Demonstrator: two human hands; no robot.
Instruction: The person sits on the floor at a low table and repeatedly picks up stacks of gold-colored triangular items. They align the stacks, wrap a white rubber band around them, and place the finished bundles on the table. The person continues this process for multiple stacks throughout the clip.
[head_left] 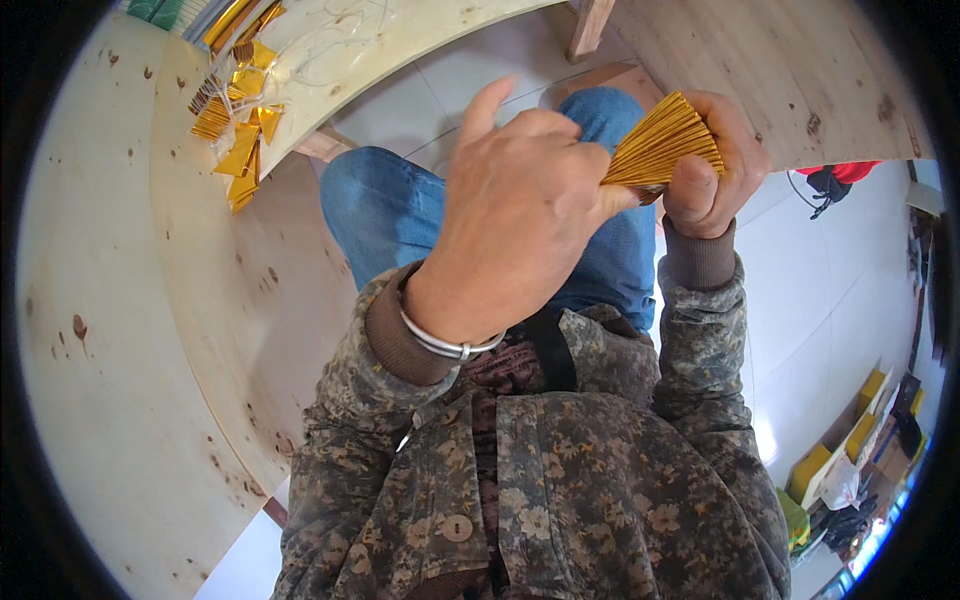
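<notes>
Both hands (600, 180) pinch the gold paper fan (662, 146) between them.

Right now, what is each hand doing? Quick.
Left hand: closed, pinching the narrow end of the fanned stack of gold paper sheets.
Right hand: closed around the stack's wide end.

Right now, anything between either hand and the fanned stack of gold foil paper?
Nothing visible. The right hand grips the fanned stack of gold foil paper directly, and the left hand touches its near end over the person's blue-jeaned knees.
</notes>
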